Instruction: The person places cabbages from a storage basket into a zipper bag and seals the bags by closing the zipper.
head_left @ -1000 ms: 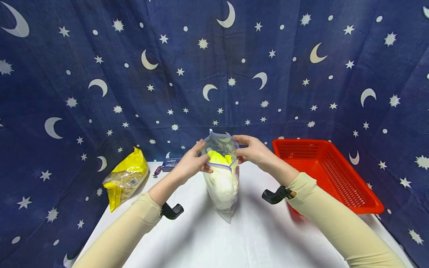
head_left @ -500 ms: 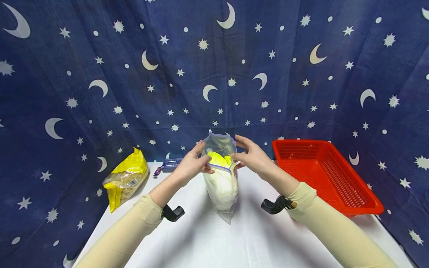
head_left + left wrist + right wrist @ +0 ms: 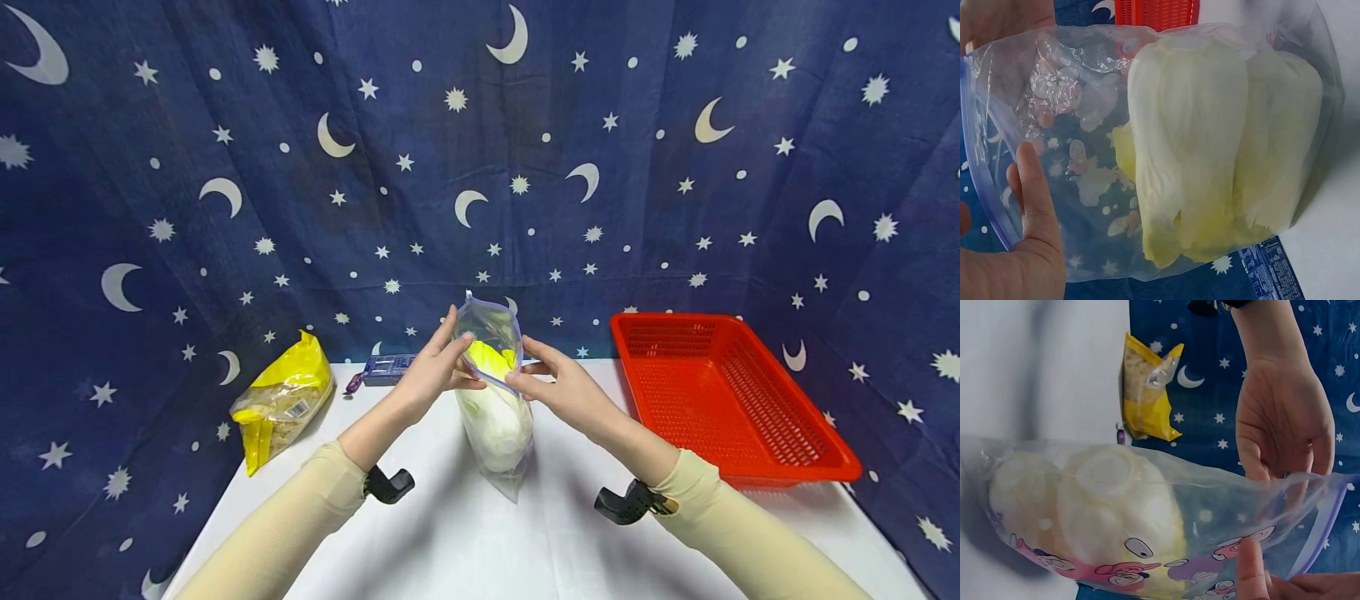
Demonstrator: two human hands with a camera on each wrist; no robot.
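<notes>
A clear zip bag (image 3: 489,319) with a purple zip strip (image 3: 1329,528) and cartoon prints stands in the middle of the head view, its mouth spread apart. Pale napa cabbages (image 3: 1191,137) with yellow-green leaf tips fill its lower part, seen through the plastic. My left hand (image 3: 431,371) holds the left side of the mouth, thumb at the rim and fingers along the outside. On the other side my right hand (image 3: 566,383) pinches the near right part of the rim between thumb and fingers. The plastic overlaps some fingers in both wrist views.
A red plastic basket (image 3: 813,408) stands at the right of the white table (image 3: 465,542). At the left lies a yellow package (image 3: 288,392) with a see-through window. Behind my left hand are a blue box (image 3: 386,369) and a small purple wrapped piece (image 3: 353,383). A starry curtain hangs behind.
My right hand has slid down and toward me along the rim. My left thumb has moved up slightly along the left rim. The mouth has narrowed; the bag has stayed in place.
</notes>
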